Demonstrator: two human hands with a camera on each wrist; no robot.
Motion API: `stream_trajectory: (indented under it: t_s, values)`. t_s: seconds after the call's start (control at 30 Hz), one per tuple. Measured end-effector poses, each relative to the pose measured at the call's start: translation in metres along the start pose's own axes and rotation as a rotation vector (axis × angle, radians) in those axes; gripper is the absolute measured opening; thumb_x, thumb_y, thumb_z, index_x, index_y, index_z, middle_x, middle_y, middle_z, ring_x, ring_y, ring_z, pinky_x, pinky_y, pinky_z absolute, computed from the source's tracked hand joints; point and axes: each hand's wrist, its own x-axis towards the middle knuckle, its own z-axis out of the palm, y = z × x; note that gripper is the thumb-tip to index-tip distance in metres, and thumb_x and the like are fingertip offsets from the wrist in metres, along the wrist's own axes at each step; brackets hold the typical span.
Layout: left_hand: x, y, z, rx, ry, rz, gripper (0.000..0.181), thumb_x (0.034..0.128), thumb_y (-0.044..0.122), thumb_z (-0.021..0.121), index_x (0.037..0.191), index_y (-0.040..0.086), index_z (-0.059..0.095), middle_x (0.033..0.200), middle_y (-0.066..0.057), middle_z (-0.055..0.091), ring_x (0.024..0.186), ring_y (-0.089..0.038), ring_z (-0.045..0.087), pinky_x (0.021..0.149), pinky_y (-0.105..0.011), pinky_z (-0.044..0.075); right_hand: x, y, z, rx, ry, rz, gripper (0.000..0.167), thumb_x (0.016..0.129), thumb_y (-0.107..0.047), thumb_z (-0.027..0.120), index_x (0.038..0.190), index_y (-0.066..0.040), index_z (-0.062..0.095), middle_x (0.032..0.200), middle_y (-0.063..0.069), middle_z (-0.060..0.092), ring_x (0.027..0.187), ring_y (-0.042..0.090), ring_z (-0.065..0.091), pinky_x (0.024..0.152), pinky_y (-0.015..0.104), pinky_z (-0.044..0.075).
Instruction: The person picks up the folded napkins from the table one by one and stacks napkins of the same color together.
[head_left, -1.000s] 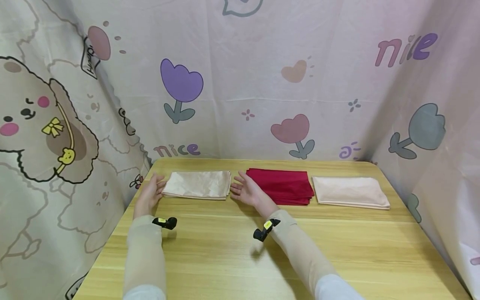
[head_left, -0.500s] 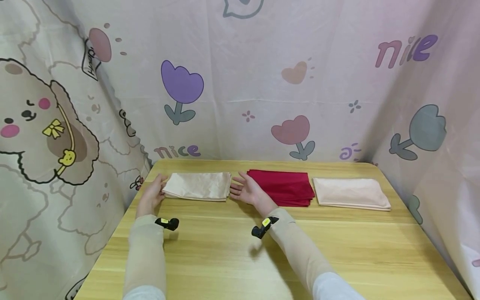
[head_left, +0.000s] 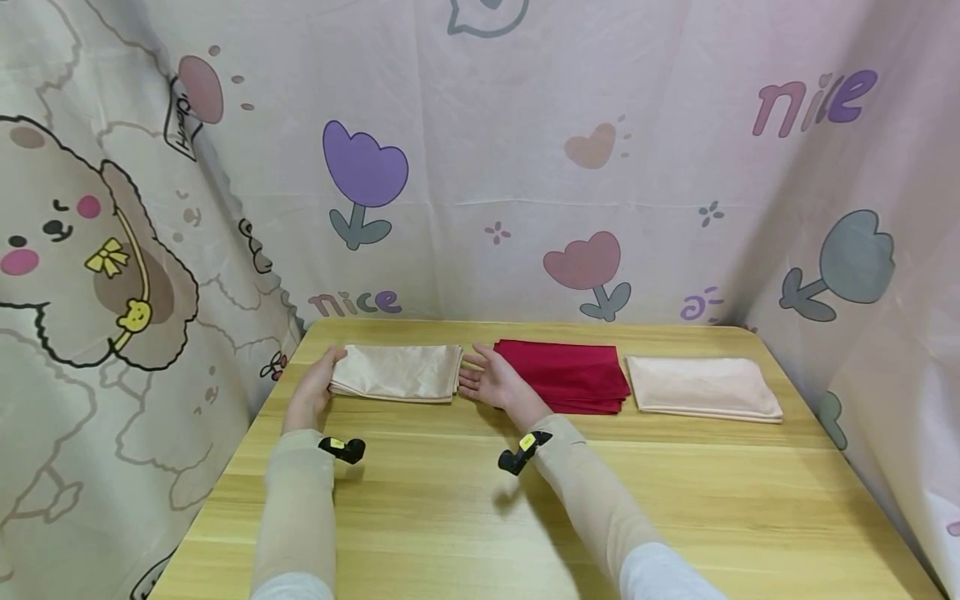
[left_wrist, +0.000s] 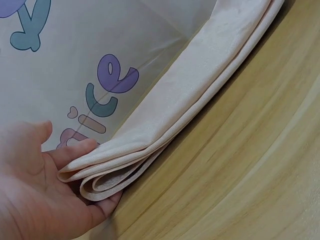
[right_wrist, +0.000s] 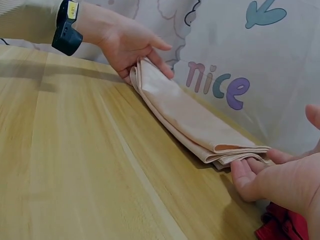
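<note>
At the far left of the table lies a folded cream cloth (head_left: 397, 372) with a satin sheen. My left hand (head_left: 311, 390) touches its left end; in the left wrist view the fingers (left_wrist: 75, 152) lie against the folded layers and the thumb stands up, off the cloth. At the cloth's other end is my right hand (head_left: 495, 383), palm turned toward it. Its fingertips (right_wrist: 242, 172) touch the layered edge in the right wrist view, some of them tucked under it, with the thumb raised.
A folded red cloth (head_left: 562, 379) lies just right of the cream one, partly behind my right hand. Farther right is a folded pale pink cloth (head_left: 701, 387). The wooden table (head_left: 420, 500) meets a printed curtain (head_left: 465, 183) at its back and sides.
My left hand has moved right, up against the cream cloth's left end, and that end has shifted slightly right. The right hand has stayed nearly still at the other end.
</note>
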Motion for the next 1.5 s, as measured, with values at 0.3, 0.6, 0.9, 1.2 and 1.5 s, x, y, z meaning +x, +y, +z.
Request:
stream_trajectory:
  t_s: [0.3,0.6,0.9,1.2,1.5]
  values:
    - [0.002,-0.003,0.0,-0.007,0.005,-0.003,0.067,0.1038,0.051,0.013,0.156,0.01,0.019,0.108,-0.002,0.053,0.066,-0.004,0.046,0.064,-0.024,0.037,-0.002,-0.001,0.011,-0.012,-0.031,0.003,0.072,0.098,-0.042,0.049,0.156,-0.011,0.018,0.159,0.024,0.017,0.149,0.037,0.017,0.122,0.048,0.015]
    - [-0.001,-0.002,0.004,-0.041,0.012,-0.03,0.068,0.1034,0.051,0.01,0.157,0.01,0.014,0.165,-0.014,0.005,0.148,-0.029,0.018,0.121,-0.042,0.018,0.005,0.008,0.016,0.102,0.02,-0.031,0.07,0.098,-0.036,0.052,0.155,-0.013,0.019,0.159,0.023,0.018,0.147,0.04,0.021,0.122,0.051,0.014]
    - [0.001,-0.002,0.007,-0.073,0.035,-0.028,0.066,0.1043,0.049,0.012,0.157,0.01,0.015,0.165,-0.011,0.003,0.151,-0.028,0.011,0.123,-0.041,0.013,0.006,0.014,0.022,0.175,0.03,-0.093,0.05,0.092,-0.031,0.065,0.135,-0.014,0.046,0.149,0.023,0.035,0.137,0.035,0.035,0.117,0.046,0.028]
    - [0.002,-0.004,0.009,-0.109,0.054,-0.031,0.069,0.1029,0.053,0.017,0.157,0.009,0.016,0.166,-0.007,-0.002,0.153,-0.024,0.004,0.124,-0.039,0.009,0.011,0.014,0.024,0.153,0.009,-0.101,0.057,0.099,-0.033,0.053,0.151,-0.029,0.03,0.157,0.015,0.027,0.124,0.02,0.036,0.091,0.03,0.035]
    - [0.007,-0.006,0.008,-0.138,0.068,-0.043,0.065,0.1046,0.047,0.028,0.156,0.008,0.019,0.166,-0.002,-0.003,0.152,-0.02,0.003,0.124,-0.037,0.006,0.014,0.016,0.023,0.08,-0.015,-0.145,0.055,0.1,-0.03,0.053,0.151,-0.028,0.035,0.156,0.009,0.029,0.136,0.022,0.029,0.105,0.036,0.029]
